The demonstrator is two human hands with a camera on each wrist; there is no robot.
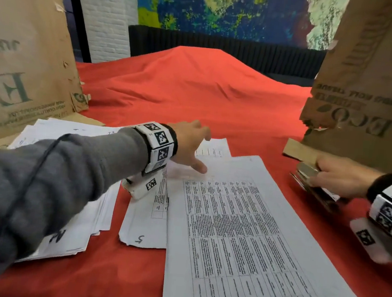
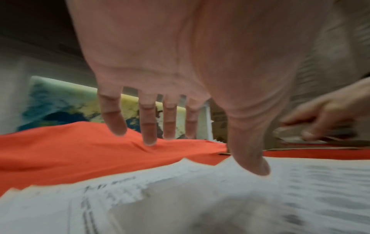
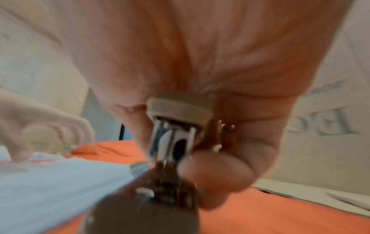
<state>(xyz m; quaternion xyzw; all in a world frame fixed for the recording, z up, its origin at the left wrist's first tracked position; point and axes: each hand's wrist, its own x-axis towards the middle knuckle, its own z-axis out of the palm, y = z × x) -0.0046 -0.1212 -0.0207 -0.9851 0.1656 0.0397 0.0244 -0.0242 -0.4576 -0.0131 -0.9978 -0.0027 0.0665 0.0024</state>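
Note:
A printed sheet with a dense table (image 1: 241, 236) lies on top of other papers on the red cloth (image 1: 195, 93). My left hand (image 1: 190, 145) hovers over its far left corner, fingers straight and spread (image 2: 148, 126), the thumb (image 2: 252, 161) touching or nearly touching the paper (image 2: 300, 190). My right hand (image 1: 338, 176) grips a stapler (image 1: 309, 180) at the sheet's right edge; in the right wrist view the stapler (image 3: 174, 142) sits between palm and thumb (image 3: 216, 177), its base beside the papers (image 3: 60, 182).
A stack of white sheets (image 1: 73, 220) lies at the left, and a sheet marked "5" (image 1: 144, 227) lies under the top page. Brown cardboard boxes stand at the left (image 1: 24, 60) and right (image 1: 372, 93). The cloth rises in a mound at the back.

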